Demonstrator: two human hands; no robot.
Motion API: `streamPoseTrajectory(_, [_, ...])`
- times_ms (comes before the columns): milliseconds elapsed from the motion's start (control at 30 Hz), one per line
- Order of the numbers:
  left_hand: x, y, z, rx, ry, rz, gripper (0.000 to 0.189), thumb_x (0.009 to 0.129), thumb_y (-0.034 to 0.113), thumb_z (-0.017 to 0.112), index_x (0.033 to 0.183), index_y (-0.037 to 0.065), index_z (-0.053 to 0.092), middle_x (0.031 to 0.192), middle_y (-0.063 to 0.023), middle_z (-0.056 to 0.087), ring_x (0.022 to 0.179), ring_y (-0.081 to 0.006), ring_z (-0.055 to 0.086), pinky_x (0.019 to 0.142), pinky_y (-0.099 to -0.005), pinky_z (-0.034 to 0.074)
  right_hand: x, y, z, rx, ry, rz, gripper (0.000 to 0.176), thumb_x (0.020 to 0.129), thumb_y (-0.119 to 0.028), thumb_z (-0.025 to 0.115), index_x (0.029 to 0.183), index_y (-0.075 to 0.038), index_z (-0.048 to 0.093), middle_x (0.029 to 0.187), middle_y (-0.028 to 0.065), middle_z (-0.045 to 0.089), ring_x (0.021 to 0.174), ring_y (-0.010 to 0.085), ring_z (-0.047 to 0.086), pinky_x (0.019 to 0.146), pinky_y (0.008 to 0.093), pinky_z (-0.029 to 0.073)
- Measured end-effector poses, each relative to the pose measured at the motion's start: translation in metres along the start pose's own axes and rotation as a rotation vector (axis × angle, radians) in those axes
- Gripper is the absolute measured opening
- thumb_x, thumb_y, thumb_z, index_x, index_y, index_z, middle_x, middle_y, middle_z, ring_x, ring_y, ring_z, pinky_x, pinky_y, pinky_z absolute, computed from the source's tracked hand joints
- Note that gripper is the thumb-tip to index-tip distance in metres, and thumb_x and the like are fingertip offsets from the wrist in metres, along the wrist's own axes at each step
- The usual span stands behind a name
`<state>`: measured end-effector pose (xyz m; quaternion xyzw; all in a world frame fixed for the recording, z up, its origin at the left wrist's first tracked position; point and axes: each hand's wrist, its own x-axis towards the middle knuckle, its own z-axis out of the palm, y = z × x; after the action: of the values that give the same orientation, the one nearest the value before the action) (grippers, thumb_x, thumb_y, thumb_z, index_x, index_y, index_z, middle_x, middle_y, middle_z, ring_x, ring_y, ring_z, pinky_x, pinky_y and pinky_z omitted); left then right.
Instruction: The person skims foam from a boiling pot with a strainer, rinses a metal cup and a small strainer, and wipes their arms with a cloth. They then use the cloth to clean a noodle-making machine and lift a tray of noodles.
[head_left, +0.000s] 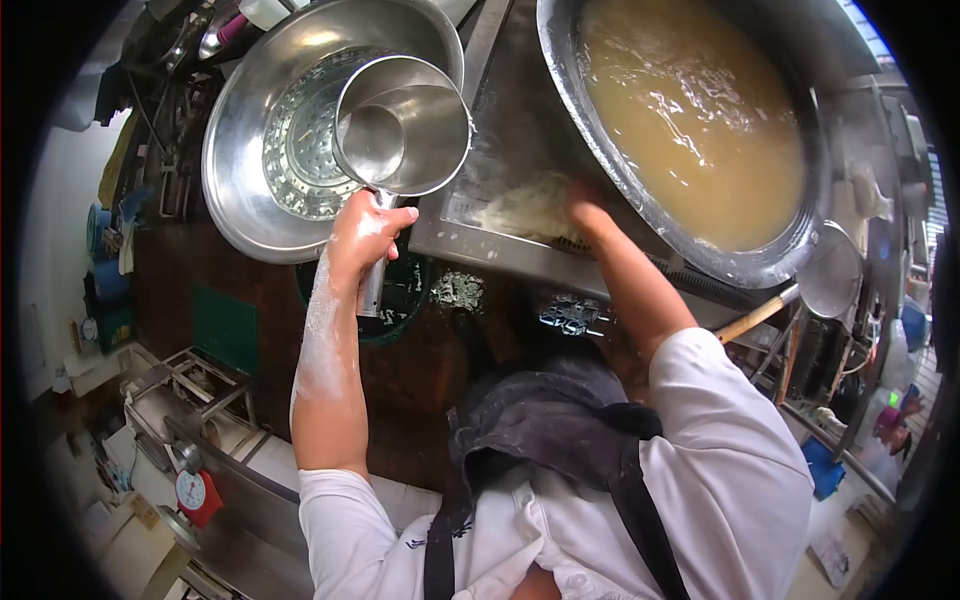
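Note:
My left hand [368, 235], dusted white up the forearm, is wrapped round the handle of a metal ladle [437, 130]. The ladle's deep round cup is over a wide steel bowl [245, 190] that has a perforated metal piece [300, 150] in its bottom. My right hand [583, 205] is low beside a pale, wet-looking cloth or mass [527, 205] on the steel counter; its fingers are blurred and dark, so its grip does not show. Just right of it stands a large pot [640, 215] of cloudy tan liquid [690, 120].
A round strainer [830, 270] with a wooden handle is at the right of the pot. The steel counter edge [510, 255] runs below my right hand. A dark green tub [400, 315] is under the bowl. A red scale [197, 493] sits at lower left.

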<state>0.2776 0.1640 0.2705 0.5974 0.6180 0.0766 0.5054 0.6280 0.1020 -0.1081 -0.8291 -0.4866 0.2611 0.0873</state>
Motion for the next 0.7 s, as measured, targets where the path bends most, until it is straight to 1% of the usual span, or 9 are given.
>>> streamPoseTrajectory(67, [-0.002,0.005,0.001,-0.005,-0.038,0.017,0.028,0.081,0.02,0.074,0.071,0.002,0.055,0.057,-0.0011,0.052,0.043,-0.0094,0.05,0.041,-0.0265,0.04,-0.054,-0.034,-0.049,-0.092,-0.164,0.01,0.036,0.091,-0.011,0.049,0.123,0.004,0.059,0.116,0.029,0.063,0.109,0.0399,0.062,0.094,0.0457,0.049])
streamPoseTrajectory(167, [0.001,0.006,0.008,-0.017,-0.068,0.041,0.028,0.081,0.019,0.073,0.074,-0.001,0.057,0.059,-0.003,0.054,0.043,-0.0108,0.052,0.041,-0.0277,0.042,-0.076,-0.084,-0.022,-0.004,-0.063,-0.432,0.033,0.085,-0.01,0.052,0.113,0.003,0.064,0.108,0.0275,0.066,0.105,0.0411,0.063,0.09,0.0453,0.051])
streamPoseTrajectory(200, [0.001,0.006,0.011,-0.019,-0.067,0.048,0.029,0.081,0.019,0.073,0.077,-0.004,0.057,0.06,-0.0048,0.056,0.043,-0.012,0.053,0.042,-0.029,0.043,-0.097,-0.128,-0.071,0.061,-0.098,-0.434,0.029,0.087,-0.011,0.051,0.108,0.004,0.065,0.101,0.0253,0.068,0.1,0.0434,0.064,0.086,0.0468,0.053])
streamPoseTrajectory(333, [-0.001,0.014,0.015,0.082,-0.084,0.073,0.035,0.08,0.021,0.073,0.086,-0.011,0.06,0.065,-0.0098,0.061,0.045,-0.0153,0.058,0.044,-0.0308,0.046,-0.063,-0.131,-0.117,0.3,-0.078,-0.31,0.024,0.076,-0.005,0.059,0.098,-0.004,0.07,0.1,0.02,0.071,0.094,0.0357,0.069,0.083,0.0422,0.054])
streamPoseTrajectory(400, [-0.006,0.026,0.022,0.17,-0.039,0.092,0.036,0.079,0.024,0.073,0.082,-0.011,0.064,0.061,-0.0131,0.064,0.049,-0.0193,0.064,0.049,-0.0332,0.05,-0.031,-0.129,-0.113,0.348,-0.021,-0.093,0.026,0.078,-0.006,0.061,0.103,-0.006,0.071,0.098,0.0165,0.072,0.09,0.031,0.07,0.079,0.0388,0.055])
streamPoseTrajectory(433, [-0.004,0.031,0.025,0.213,-0.039,0.095,0.036,0.079,0.025,0.073,0.079,-0.01,0.064,0.059,-0.0135,0.064,0.049,-0.02,0.065,0.05,-0.0338,0.051,-0.028,-0.135,-0.124,0.476,-0.151,0.071,0.026,0.083,-0.012,0.06,0.106,-0.01,0.071,0.097,0.0138,0.073,0.083,0.0268,0.07,0.074,0.0371,0.056])
streamPoseTrajectory(533, [0.003,0.035,0.036,0.277,-0.036,0.1,0.035,0.079,0.027,0.072,0.07,-0.006,0.067,0.055,-0.0156,0.064,0.053,-0.0244,0.067,0.059,-0.037,0.054,0.004,-0.13,-0.101,0.792,-0.228,0.153,0.026,0.086,-0.016,0.059,0.109,-0.008,0.071,0.098,0.0145,0.072,0.088,0.0268,0.069,0.08,0.0373,0.055])
streamPoseTrajectory(600, [0.007,0.036,0.043,0.293,-0.054,0.124,0.034,0.08,0.026,0.072,0.071,-0.006,0.067,0.056,-0.0158,0.064,0.054,-0.0258,0.067,0.061,-0.0379,0.055,0.006,-0.133,-0.096,0.63,-0.181,-0.009,0.026,0.085,-0.015,0.058,0.106,-0.006,0.071,0.098,0.0162,0.072,0.091,0.0289,0.068,0.083,0.0389,0.054])
streamPoseTrajectory(700, [0.012,0.043,0.05,0.385,-0.055,0.157,0.035,0.081,0.028,0.071,0.071,-0.005,0.068,0.058,-0.016,0.065,0.063,-0.0287,0.069,0.071,-0.039,0.055,-0.004,-0.131,-0.103,0.196,-0.037,-0.44,0.025,0.083,-0.013,0.057,0.102,-0.002,0.071,0.099,0.0188,0.071,0.096,0.032,0.067,0.087,0.0413,0.052])
